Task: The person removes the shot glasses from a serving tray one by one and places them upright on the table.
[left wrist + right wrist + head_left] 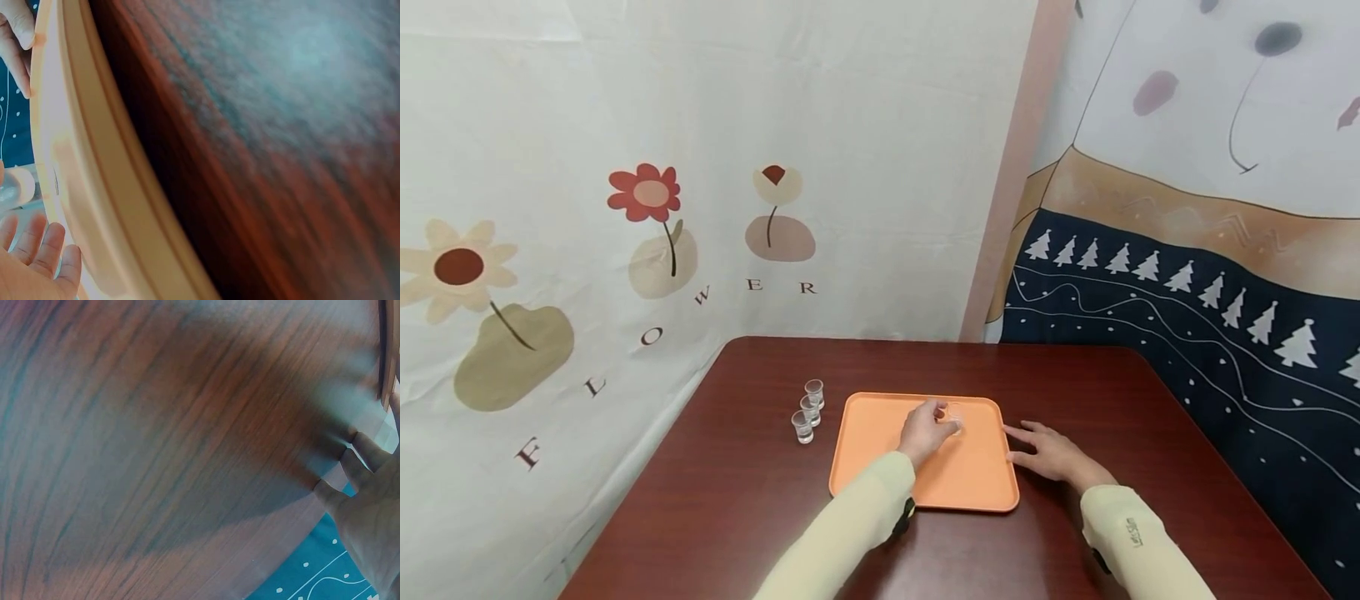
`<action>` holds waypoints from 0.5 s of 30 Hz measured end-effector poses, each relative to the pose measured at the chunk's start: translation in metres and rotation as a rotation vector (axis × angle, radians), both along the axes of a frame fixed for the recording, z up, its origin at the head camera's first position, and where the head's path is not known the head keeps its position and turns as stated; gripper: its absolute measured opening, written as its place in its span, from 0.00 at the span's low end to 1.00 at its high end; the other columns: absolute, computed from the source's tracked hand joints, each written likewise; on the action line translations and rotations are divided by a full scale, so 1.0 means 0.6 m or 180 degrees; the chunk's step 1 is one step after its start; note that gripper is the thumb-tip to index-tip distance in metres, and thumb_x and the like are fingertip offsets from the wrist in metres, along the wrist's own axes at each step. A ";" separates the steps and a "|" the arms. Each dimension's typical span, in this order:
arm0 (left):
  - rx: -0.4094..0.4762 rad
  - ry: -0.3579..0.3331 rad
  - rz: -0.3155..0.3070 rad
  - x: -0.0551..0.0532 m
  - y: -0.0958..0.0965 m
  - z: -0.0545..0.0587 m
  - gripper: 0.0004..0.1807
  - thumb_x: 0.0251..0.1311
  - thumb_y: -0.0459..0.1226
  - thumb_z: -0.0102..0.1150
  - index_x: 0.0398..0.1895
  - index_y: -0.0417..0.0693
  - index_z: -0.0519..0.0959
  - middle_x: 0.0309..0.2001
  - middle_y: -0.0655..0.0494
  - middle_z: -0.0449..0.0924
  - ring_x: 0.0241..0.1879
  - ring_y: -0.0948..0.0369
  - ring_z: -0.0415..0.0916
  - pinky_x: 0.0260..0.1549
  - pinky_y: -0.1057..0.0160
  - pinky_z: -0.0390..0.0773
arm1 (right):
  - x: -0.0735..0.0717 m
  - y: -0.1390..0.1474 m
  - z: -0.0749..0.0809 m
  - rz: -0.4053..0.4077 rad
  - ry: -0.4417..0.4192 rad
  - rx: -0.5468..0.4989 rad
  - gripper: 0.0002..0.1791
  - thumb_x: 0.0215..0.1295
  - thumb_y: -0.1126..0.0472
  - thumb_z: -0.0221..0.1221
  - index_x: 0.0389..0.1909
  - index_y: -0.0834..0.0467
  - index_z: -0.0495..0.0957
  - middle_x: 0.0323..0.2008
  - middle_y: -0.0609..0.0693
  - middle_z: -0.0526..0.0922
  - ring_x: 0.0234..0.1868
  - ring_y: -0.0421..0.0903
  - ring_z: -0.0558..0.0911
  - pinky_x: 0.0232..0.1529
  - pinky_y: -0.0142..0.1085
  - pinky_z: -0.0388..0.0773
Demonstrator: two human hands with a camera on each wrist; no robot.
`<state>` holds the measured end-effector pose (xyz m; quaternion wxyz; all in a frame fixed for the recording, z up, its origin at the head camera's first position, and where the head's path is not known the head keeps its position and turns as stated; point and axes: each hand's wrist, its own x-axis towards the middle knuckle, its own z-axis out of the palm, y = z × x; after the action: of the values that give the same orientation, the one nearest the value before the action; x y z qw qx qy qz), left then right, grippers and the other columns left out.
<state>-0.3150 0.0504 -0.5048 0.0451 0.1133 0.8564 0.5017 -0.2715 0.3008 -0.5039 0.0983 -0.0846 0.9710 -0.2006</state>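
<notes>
My left hand (922, 432) reaches over an orange tray (865, 442) and pinches a small clear shot glass (956, 414) near the tray's far right part. In the left wrist view, the glass (19, 187) shows between the thumb's edge and the curved fingers (47, 250). At the tray's right rim, my right hand (1051, 454) has its fingers spread, the fingertips right at the edge. Three more shot glasses (810, 408) stand upright in a row on the table, left of the tray.
The dark red-brown wooden table (722, 508) carries the tray and glasses. Behind it hangs a pale cloth (880, 167) with printed flowers. A navy cloth (1157, 308) with white trees hangs along the right side.
</notes>
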 end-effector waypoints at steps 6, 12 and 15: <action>-0.0109 0.0079 0.0025 -0.002 0.012 -0.001 0.19 0.62 0.41 0.67 0.52 0.43 0.78 0.41 0.56 0.78 0.38 0.59 0.75 0.35 0.60 0.76 | -0.001 0.000 0.000 -0.0039 -0.0036 0.0012 0.37 0.66 0.38 0.59 0.72 0.51 0.67 0.69 0.70 0.61 0.67 0.73 0.62 0.59 0.70 0.60; -0.0101 0.0168 0.0046 -0.001 0.011 -0.001 0.16 0.61 0.40 0.67 0.48 0.43 0.79 0.37 0.59 0.76 0.33 0.62 0.71 0.31 0.64 0.73 | 0.002 -0.001 0.000 -0.0097 -0.0080 -0.0006 0.38 0.65 0.38 0.60 0.72 0.50 0.67 0.70 0.70 0.61 0.67 0.74 0.61 0.59 0.71 0.60; -0.0086 0.0138 0.0046 0.000 0.005 0.001 0.14 0.61 0.41 0.67 0.46 0.44 0.78 0.36 0.60 0.75 0.32 0.63 0.71 0.30 0.64 0.73 | 0.000 -0.002 -0.002 -0.0106 -0.0082 -0.0011 0.38 0.66 0.38 0.59 0.72 0.50 0.67 0.70 0.69 0.61 0.67 0.74 0.61 0.59 0.71 0.60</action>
<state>-0.3150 0.0535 -0.5042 0.0245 0.1173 0.8647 0.4878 -0.2713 0.2995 -0.5051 0.1074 -0.0660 0.9706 -0.2050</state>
